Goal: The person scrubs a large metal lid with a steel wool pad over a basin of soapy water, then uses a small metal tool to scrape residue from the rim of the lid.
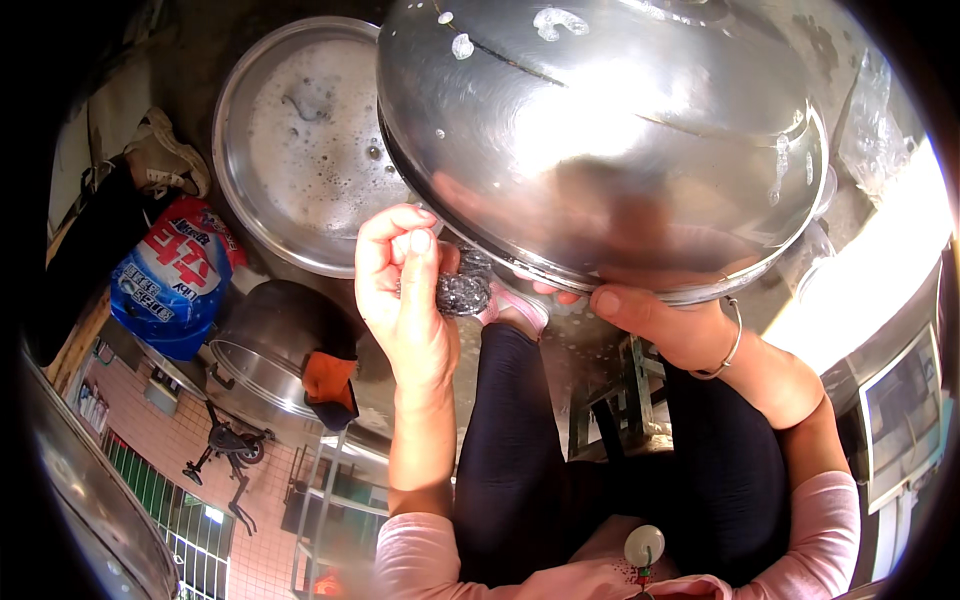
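Currently | left hand (pixel 408 310): fingers curled round dark wire scourer (pixel 462 296), just beside steel dome's (pixel 560 130) near-left rim | right hand (pixel 680 328): grasping dome by near rim | dome held aloft, off right edge of foamy basin (pixel 231 150).

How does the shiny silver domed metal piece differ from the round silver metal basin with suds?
Pose: the shiny silver domed metal piece is held up, tilted, by the right hand; the round silver metal basin rests unheld, open side up.
Look: the domed piece shows its bulging surface with scattered white spots; the basin shows its inside, holding cloudy, sudsy water.
Shared: both are round, silver-coloured metal.
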A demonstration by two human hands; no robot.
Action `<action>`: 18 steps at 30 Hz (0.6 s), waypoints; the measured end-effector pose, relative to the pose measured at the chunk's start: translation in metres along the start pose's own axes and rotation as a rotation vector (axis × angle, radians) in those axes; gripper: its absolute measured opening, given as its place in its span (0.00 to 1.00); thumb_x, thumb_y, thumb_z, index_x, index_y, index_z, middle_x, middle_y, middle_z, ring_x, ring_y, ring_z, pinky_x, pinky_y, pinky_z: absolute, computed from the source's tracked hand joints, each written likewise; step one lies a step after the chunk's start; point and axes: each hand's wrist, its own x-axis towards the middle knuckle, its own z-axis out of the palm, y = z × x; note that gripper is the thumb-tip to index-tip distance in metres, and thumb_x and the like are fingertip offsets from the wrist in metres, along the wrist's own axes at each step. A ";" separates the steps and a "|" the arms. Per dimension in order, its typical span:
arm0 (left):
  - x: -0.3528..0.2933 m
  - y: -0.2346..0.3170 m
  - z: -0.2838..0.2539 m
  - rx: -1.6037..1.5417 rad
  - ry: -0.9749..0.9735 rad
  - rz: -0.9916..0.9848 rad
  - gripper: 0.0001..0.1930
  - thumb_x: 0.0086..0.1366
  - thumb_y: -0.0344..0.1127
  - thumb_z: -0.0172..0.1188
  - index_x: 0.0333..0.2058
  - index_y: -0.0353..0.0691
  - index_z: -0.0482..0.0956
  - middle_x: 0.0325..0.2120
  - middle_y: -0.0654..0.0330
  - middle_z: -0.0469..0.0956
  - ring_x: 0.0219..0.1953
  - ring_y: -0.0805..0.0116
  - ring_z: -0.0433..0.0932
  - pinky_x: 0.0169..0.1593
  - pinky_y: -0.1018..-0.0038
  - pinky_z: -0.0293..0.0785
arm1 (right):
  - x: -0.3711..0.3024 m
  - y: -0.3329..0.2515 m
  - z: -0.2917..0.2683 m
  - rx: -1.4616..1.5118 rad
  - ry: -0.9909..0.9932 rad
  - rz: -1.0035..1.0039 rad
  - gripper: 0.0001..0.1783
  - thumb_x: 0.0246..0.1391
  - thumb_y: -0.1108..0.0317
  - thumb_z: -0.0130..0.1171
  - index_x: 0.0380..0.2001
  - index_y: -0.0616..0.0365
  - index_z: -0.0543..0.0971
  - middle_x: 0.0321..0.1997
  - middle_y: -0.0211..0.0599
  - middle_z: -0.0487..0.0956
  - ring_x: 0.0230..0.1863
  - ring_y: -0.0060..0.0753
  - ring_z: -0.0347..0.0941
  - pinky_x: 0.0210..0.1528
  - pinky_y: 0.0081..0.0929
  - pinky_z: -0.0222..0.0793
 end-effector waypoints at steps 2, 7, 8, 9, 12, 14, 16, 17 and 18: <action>0.002 0.002 0.001 0.018 0.004 0.018 0.06 0.65 0.28 0.56 0.40 0.36 0.72 0.25 0.69 0.68 0.24 0.84 0.63 0.30 0.84 0.62 | 0.000 0.000 0.000 -0.002 0.039 -0.017 0.11 0.61 0.67 0.56 0.41 0.63 0.77 0.34 0.28 0.76 0.35 0.19 0.68 0.37 0.19 0.66; 0.006 0.005 -0.001 0.021 -0.004 0.013 0.07 0.65 0.28 0.56 0.41 0.36 0.72 0.24 0.69 0.69 0.24 0.83 0.64 0.30 0.85 0.62 | 0.001 0.002 0.002 0.043 -0.005 0.057 0.12 0.60 0.67 0.56 0.44 0.62 0.78 0.37 0.30 0.80 0.36 0.20 0.71 0.39 0.19 0.68; 0.007 0.005 0.001 0.054 0.019 -0.009 0.08 0.65 0.28 0.56 0.42 0.36 0.71 0.24 0.69 0.69 0.24 0.83 0.64 0.30 0.85 0.62 | 0.002 0.002 0.003 0.042 -0.004 0.054 0.12 0.60 0.67 0.56 0.44 0.62 0.78 0.37 0.30 0.80 0.36 0.20 0.71 0.39 0.19 0.68; 0.008 0.006 0.003 0.086 0.040 -0.030 0.10 0.65 0.28 0.56 0.44 0.36 0.70 0.24 0.69 0.70 0.24 0.83 0.64 0.29 0.85 0.62 | 0.002 0.003 0.004 0.049 -0.012 0.067 0.12 0.60 0.67 0.56 0.43 0.62 0.78 0.37 0.31 0.80 0.36 0.20 0.72 0.38 0.18 0.68; 0.009 0.005 0.008 0.102 0.035 -0.027 0.14 0.66 0.28 0.55 0.48 0.36 0.67 0.24 0.69 0.71 0.24 0.83 0.65 0.29 0.84 0.63 | 0.003 0.005 0.003 -0.019 -0.015 0.038 0.12 0.60 0.67 0.56 0.43 0.62 0.79 0.37 0.31 0.81 0.36 0.19 0.72 0.37 0.18 0.68; 0.010 0.003 0.007 0.110 0.084 -0.102 0.16 0.66 0.29 0.55 0.51 0.37 0.65 0.25 0.68 0.73 0.23 0.84 0.65 0.29 0.85 0.65 | 0.002 0.008 0.001 -0.086 -0.008 0.002 0.12 0.60 0.66 0.56 0.43 0.62 0.79 0.37 0.31 0.81 0.35 0.18 0.72 0.36 0.18 0.68; 0.008 -0.002 0.004 0.004 0.023 -0.140 0.16 0.66 0.31 0.56 0.51 0.38 0.66 0.26 0.68 0.74 0.24 0.85 0.66 0.28 0.85 0.65 | 0.000 0.006 -0.002 -0.049 -0.035 0.065 0.13 0.61 0.64 0.55 0.43 0.62 0.79 0.35 0.29 0.80 0.34 0.18 0.71 0.35 0.17 0.68; 0.008 0.002 0.014 0.086 0.115 -0.189 0.14 0.66 0.32 0.56 0.49 0.38 0.69 0.26 0.70 0.74 0.23 0.87 0.66 0.27 0.87 0.64 | -0.001 0.000 -0.004 -0.060 -0.013 0.069 0.13 0.61 0.64 0.55 0.43 0.62 0.79 0.35 0.29 0.80 0.34 0.18 0.71 0.35 0.17 0.68; 0.008 0.000 0.009 0.088 0.046 -0.160 0.11 0.67 0.33 0.55 0.45 0.38 0.71 0.27 0.70 0.74 0.23 0.87 0.66 0.27 0.88 0.64 | 0.000 -0.007 -0.005 -0.090 -0.056 0.164 0.14 0.61 0.62 0.55 0.43 0.62 0.79 0.34 0.28 0.80 0.34 0.18 0.71 0.36 0.17 0.68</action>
